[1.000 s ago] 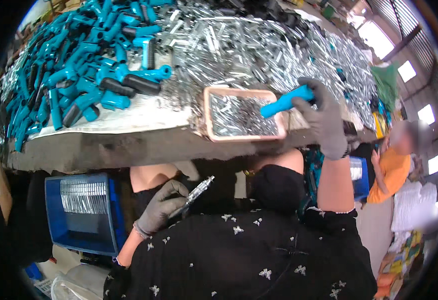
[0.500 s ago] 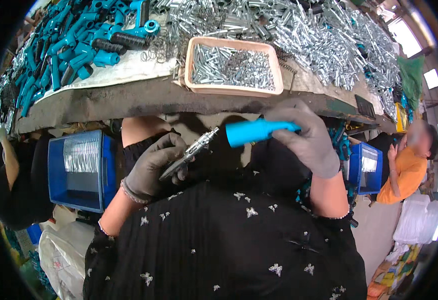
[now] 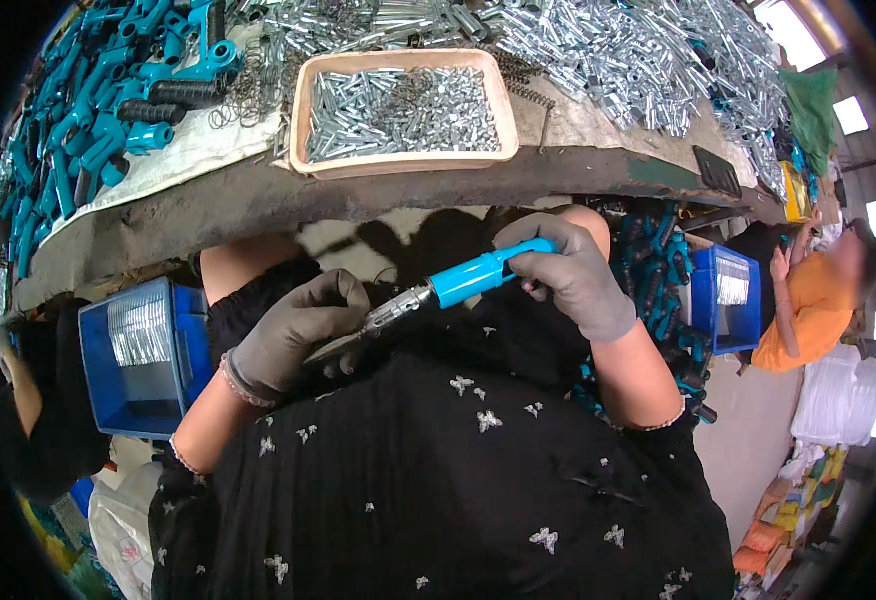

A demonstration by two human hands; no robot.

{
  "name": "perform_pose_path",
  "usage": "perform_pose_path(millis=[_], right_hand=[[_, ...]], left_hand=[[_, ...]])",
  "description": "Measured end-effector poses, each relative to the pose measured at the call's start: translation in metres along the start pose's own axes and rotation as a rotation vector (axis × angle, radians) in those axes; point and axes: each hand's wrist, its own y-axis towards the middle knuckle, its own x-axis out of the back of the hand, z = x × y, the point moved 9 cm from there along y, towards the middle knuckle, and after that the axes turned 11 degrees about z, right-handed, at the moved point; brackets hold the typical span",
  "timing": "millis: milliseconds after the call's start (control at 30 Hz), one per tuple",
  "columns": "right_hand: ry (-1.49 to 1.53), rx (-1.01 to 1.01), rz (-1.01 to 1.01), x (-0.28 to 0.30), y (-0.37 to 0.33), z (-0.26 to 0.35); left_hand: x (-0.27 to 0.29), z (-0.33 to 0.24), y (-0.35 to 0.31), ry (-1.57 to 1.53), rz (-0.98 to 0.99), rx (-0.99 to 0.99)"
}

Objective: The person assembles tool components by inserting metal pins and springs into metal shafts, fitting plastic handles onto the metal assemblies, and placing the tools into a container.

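Grey gloves cover both of my hands. My left hand (image 3: 303,335) is closed around a slim silver metal shaft assembly (image 3: 398,308), tilted up to the right. In my right hand (image 3: 573,280) is a bright blue tubular housing (image 3: 470,281), gripped by its narrower end. Its wide open end meets the tip of the metal assembly, which appears to sit just inside the mouth. Both parts are held in the air above my lap, in front of the bench edge. My left fingers hide the lower end of the shaft.
A pale plastic tray (image 3: 304,120) of small metal pins and springs stands at the bench edge (image 3: 358,192). Blue housings (image 3: 88,130) are heaped left, silver parts (image 3: 648,70) right. Blue crates (image 3: 148,405) flank me. A person in orange (image 3: 808,310) sits at the right.
The blue housing and the metal assembly have come together; before, a gap separated them. My right hand has moved left and slightly down. The view has shifted a little.
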Motion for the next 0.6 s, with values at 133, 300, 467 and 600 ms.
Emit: perform_pose_path(millis=[133,300,467,600], right_hand=[[-0.047,0.01,-0.004,0.001,0.003,-0.003],[-0.032,0.009,-0.001,-0.002,0.007,0.0],[-0.038,-0.013,0.11,-0.033,0.012,0.002],[-0.31,0.479,0.153,-0.054,0.005,0.028]], left_hand=[[0.002,-0.003,0.0,-0.002,-0.022,0.059],[0.008,-0.006,0.004,-0.023,0.018,0.068],[0.002,-0.003,0.015,-0.045,0.068,0.141],[-0.004,-0.021,0.018,0.372,0.042,0.188]])
